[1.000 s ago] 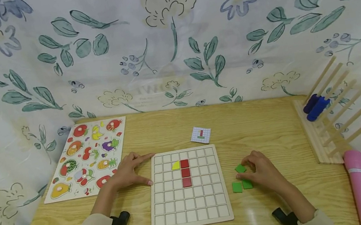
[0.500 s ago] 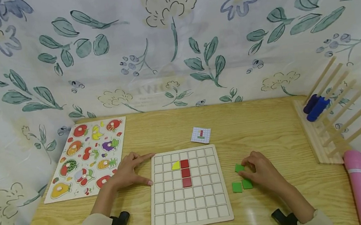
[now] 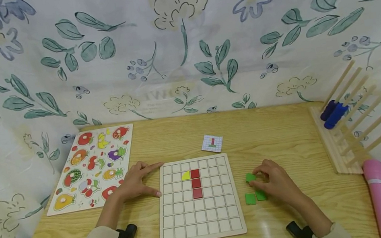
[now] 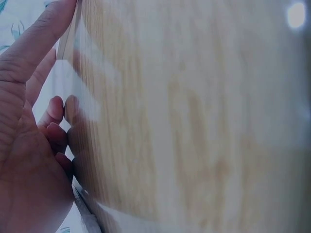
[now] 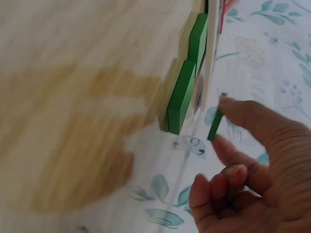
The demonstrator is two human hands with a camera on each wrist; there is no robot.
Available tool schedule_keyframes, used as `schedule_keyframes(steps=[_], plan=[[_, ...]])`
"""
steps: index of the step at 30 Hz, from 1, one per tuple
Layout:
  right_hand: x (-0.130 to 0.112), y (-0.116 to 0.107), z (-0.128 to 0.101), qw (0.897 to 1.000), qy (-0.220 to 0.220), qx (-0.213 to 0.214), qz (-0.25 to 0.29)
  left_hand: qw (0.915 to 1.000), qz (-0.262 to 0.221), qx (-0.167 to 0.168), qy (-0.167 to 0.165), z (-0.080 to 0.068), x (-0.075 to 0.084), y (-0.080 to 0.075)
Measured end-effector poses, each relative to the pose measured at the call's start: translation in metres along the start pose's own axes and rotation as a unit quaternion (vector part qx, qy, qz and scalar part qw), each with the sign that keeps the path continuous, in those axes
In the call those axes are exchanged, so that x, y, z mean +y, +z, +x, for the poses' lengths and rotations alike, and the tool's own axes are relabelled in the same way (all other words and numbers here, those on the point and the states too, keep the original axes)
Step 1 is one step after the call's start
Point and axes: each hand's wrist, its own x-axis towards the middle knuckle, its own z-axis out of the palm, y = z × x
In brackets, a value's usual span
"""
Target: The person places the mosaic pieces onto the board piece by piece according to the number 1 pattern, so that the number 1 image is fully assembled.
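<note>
A white grid board (image 3: 201,223) lies on the wooden table, with three red tiles (image 3: 196,183) in a column and a yellow tile (image 3: 185,175) beside the top one. My left hand (image 3: 137,183) rests flat at the board's left edge, fingers straight, its palm (image 4: 29,145) against the table. My right hand (image 3: 276,182) pinches a green tile (image 3: 250,177) between thumb and finger, lifted off the table, the same green tile (image 5: 215,124) seen edge-on in the wrist view. Two more green tiles (image 3: 255,197) lie beside it.
A small pattern card (image 3: 212,143) lies behind the board. A fruit peg puzzle (image 3: 92,165) sits at the left. At the right stand a wooden peg rack (image 3: 356,128) with blue pieces (image 3: 334,113) and a pink cylinder (image 3: 380,198). Floral cloth surrounds the table.
My right hand has lifted the green tile slightly and shifted it a little to the left. The left hand has not moved.
</note>
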Motion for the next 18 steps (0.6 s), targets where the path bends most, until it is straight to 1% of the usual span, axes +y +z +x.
schedule_keyframes(steps=[5, 9, 18], plan=[[-0.005, 0.0, 0.001, 1.0, -0.019, 0.01, 0.006, 1.0, -0.002, 0.0, -0.003, -0.001, 0.0, 0.001], [-0.008, 0.001, 0.001, 0.999, -0.031, 0.012, 0.022, 1.0, -0.003, 0.0, -0.002, -0.001, 0.0, 0.0], [-0.017, 0.007, 0.003, 0.998, -0.041, -0.006, 0.037, 0.9999, 0.003, 0.004, 0.009, 0.0, -0.001, 0.001]])
